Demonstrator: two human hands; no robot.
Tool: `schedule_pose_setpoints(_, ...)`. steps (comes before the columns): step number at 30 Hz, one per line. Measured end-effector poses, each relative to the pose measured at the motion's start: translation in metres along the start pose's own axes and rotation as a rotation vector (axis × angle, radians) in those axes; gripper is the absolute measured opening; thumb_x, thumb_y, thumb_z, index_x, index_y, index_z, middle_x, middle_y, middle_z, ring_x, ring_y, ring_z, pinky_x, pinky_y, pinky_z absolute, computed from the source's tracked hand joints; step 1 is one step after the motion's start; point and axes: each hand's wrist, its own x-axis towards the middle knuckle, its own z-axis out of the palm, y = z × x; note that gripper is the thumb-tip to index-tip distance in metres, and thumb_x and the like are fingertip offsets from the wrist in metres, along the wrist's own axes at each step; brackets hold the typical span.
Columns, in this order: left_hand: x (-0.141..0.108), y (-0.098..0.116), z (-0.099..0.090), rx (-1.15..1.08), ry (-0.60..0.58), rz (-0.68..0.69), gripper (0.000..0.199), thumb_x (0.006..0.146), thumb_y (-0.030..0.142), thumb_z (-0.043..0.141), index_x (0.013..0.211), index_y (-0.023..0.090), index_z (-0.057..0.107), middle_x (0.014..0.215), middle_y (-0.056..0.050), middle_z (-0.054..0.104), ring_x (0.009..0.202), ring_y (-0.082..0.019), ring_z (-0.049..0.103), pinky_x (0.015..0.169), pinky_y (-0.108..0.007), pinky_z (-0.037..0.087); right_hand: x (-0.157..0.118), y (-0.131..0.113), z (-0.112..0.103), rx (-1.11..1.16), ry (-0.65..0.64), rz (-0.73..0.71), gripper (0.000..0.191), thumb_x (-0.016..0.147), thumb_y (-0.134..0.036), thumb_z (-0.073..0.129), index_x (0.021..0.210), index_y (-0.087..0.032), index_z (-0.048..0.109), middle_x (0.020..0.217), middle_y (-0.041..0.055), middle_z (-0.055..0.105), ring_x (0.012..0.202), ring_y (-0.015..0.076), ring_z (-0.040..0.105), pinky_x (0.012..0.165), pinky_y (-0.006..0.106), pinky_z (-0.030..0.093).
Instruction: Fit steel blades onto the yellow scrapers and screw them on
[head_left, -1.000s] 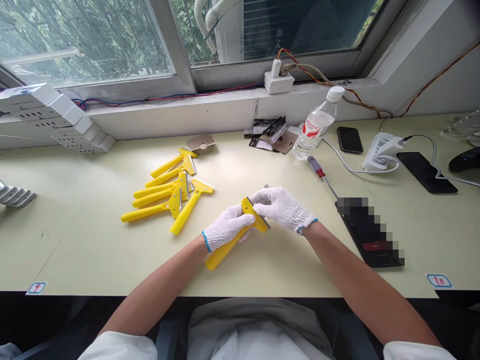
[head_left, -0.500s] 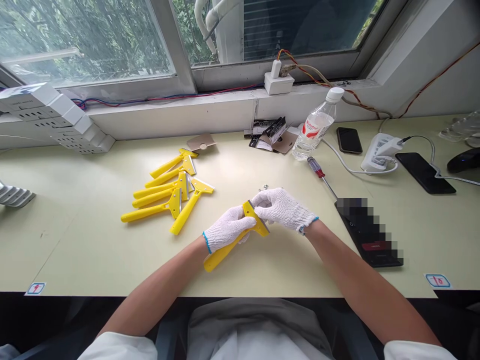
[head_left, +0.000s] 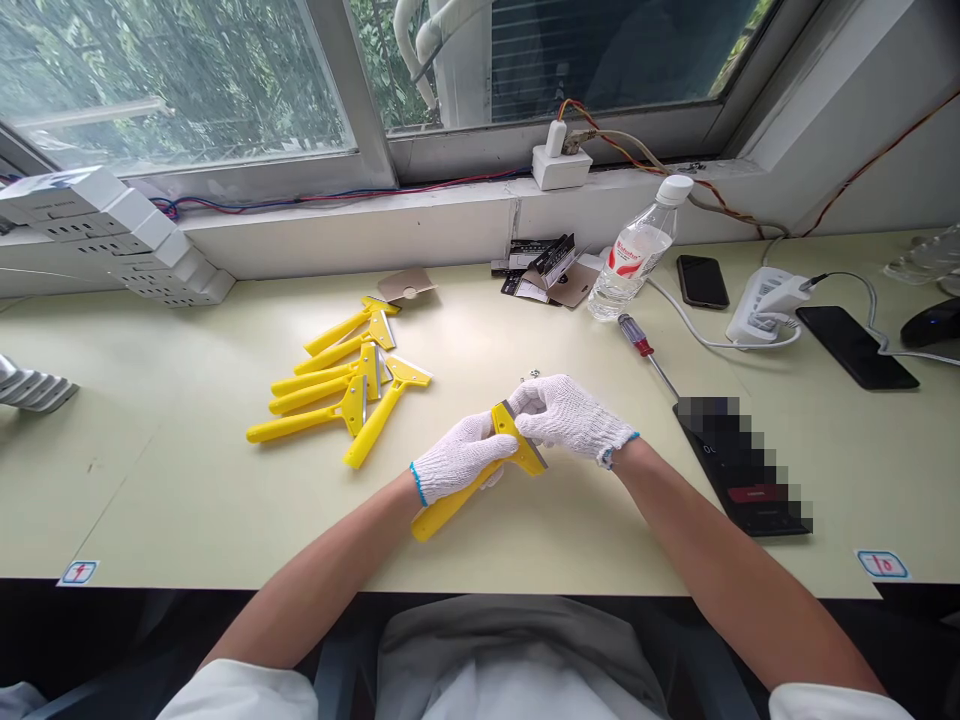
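My left hand [head_left: 459, 462], in a white knitted glove with a blue cuff, is closed around a yellow scraper [head_left: 445, 514] just above the table. The handle slants toward me, and its wide head with a metal blade edge points away to the right. My right hand [head_left: 576, 422], gloved alike, has its fingertips pinched together against the scraper's head; anything small between them is hidden. Just beyond the right hand lie a few tiny metal parts, perhaps screws [head_left: 534, 374]. Several more yellow scrapers [head_left: 319, 424] lie in a loose group to the left.
A screwdriver [head_left: 636, 335] lies right of my hands, its tip by a black phone [head_left: 750, 505]. Behind stand a water bottle [head_left: 634, 255] and opened black boxes [head_left: 551, 265]. A power strip [head_left: 761, 305] and two phones are at right; white boxes [head_left: 142, 245] are stacked at left.
The whole view has shifted slightly. Both hands keep their hold, with the right fingertips still at the scraper's head; the scraper has barely moved.
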Motion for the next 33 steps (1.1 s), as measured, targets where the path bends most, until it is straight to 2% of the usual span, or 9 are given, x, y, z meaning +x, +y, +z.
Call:
schedule_pose_setpoints(8, 0.0, 0.0, -0.002, 0.035, -0.034, 0.008, 0.04, 0.1, 0.055, 0.069, 0.103, 0.015, 0.068, 0.068, -0.002, 0.064, 0.054, -0.014, 0.052, 0.057, -0.029, 0.042, -0.004, -0.006, -0.003, 0.028, -0.017, -0.002, 0.021, 0.075, -0.019, 0.069, 0.093, -0.017, 0.079, 0.079, 0.0002, 0.076, 0.069, 0.013, 0.067, 0.055, 0.021, 0.051)
schedule_pose_setpoints(13, -0.001, 0.008, -0.002, 0.068, -0.025, 0.01, 0.032, 0.102, 0.048, 0.064, 0.102, 0.016, 0.067, 0.065, -0.001, 0.063, 0.055, -0.015, 0.054, 0.06, -0.03, 0.044, -0.001, -0.004, -0.007, 0.063, -0.036, 0.017, 0.021, 0.08, -0.021, 0.068, 0.098, -0.018, 0.078, 0.082, 0.0017, 0.077, 0.069, 0.015, 0.07, 0.058, 0.024, 0.054)
schedule_pose_setpoints(15, -0.001, 0.011, 0.0, 0.093, 0.0, -0.006, 0.027, 0.102, 0.043, 0.061, 0.096, 0.017, 0.065, 0.064, -0.001, 0.063, 0.055, -0.015, 0.054, 0.062, -0.03, 0.045, 0.001, 0.002, -0.017, 0.102, 0.051, 0.018, 0.02, 0.086, -0.028, 0.067, 0.101, -0.018, 0.077, 0.082, 0.0026, 0.076, 0.067, 0.0157, 0.07, 0.058, 0.026, 0.054)
schedule_pose_setpoints(17, -0.002, 0.014, 0.001, 0.107, 0.006, -0.019, 0.025, 0.101, 0.039, 0.06, 0.089, 0.018, 0.062, 0.063, -0.002, 0.063, 0.056, -0.015, 0.054, 0.064, -0.031, 0.045, 0.002, 0.01, -0.032, 0.077, 0.239, 0.01, 0.023, 0.092, -0.034, 0.064, 0.103, -0.018, 0.076, 0.084, 0.0038, 0.077, 0.065, 0.0162, 0.068, 0.058, 0.028, 0.053)
schedule_pose_setpoints(19, -0.002, 0.014, 0.001, 0.101, 0.0, -0.02, 0.024, 0.1, 0.038, 0.059, 0.087, 0.018, 0.061, 0.063, -0.002, 0.063, 0.056, -0.015, 0.054, 0.065, -0.031, 0.045, 0.003, 0.019, -0.048, -0.134, 0.452, -0.01, 0.021, 0.093, -0.033, 0.064, 0.103, -0.019, 0.077, 0.09, 0.0055, 0.08, 0.071, 0.0176, 0.07, 0.067, 0.031, 0.054)
schedule_pose_setpoints(21, -0.002, 0.013, 0.0, 0.086, -0.008, -0.022, 0.023, 0.101, 0.039, 0.059, 0.09, 0.018, 0.061, 0.064, -0.002, 0.063, 0.057, -0.015, 0.054, 0.065, -0.031, 0.046, 0.004, 0.028, -0.061, -0.423, 0.56, -0.022, 0.016, 0.091, -0.028, 0.068, 0.1, -0.019, 0.078, 0.096, 0.0076, 0.082, 0.084, 0.0215, 0.074, 0.082, 0.035, 0.055)
schedule_pose_setpoints(25, -0.002, 0.01, -0.001, 0.1, -0.009, -0.022, 0.024, 0.103, 0.04, 0.057, 0.094, 0.018, 0.061, 0.066, -0.001, 0.063, 0.058, -0.015, 0.055, 0.065, -0.031, 0.046, 0.01, 0.04, -0.067, -0.639, 0.452, -0.019, 0.014, 0.09, -0.022, 0.072, 0.101, -0.02, 0.079, 0.102, 0.0085, 0.083, 0.096, 0.0235, 0.076, 0.091, 0.034, 0.054)
schedule_pose_setpoints(28, -0.002, 0.009, -0.001, 0.123, -0.004, -0.021, 0.023, 0.102, 0.039, 0.057, 0.094, 0.018, 0.061, 0.066, -0.002, 0.063, 0.058, -0.015, 0.055, 0.065, -0.031, 0.046, 0.015, 0.042, -0.055, -0.659, 0.391, -0.004, 0.014, 0.092, -0.025, 0.072, 0.102, -0.02, 0.08, 0.104, 0.0105, 0.083, 0.1, 0.0244, 0.075, 0.094, 0.034, 0.053)
schedule_pose_setpoints(33, -0.003, 0.011, 0.0, 0.142, -0.002, -0.022, 0.022, 0.101, 0.037, 0.056, 0.095, 0.018, 0.062, 0.066, -0.002, 0.063, 0.058, -0.016, 0.056, 0.065, -0.032, 0.047, 0.02, 0.032, -0.031, -0.712, 0.391, 0.043, 0.017, 0.099, -0.032, 0.071, 0.1, -0.018, 0.079, 0.104, 0.0164, 0.08, 0.102, 0.0281, 0.074, 0.092, 0.036, 0.053)
